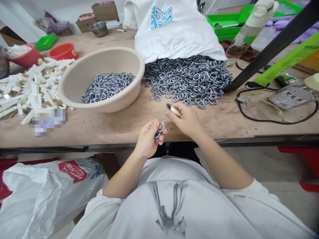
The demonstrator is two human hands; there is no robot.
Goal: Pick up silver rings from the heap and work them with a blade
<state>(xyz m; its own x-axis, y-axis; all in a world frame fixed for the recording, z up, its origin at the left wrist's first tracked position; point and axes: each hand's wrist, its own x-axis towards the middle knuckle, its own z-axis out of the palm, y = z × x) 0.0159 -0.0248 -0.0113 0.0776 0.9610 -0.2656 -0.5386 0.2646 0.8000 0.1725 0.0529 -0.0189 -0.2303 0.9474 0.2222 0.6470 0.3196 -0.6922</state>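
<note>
My left hand (pixel 147 139) fingers pinch two rings (pixel 159 130), my right hand (pixel 185 119) fingers hold a small stick (pixel 173 110) just beside them, so I judge poking comes next.

One beige basin (pixel 74 83), two red bowls (pixel 62 50), two hands (pixel 149 137).
</note>
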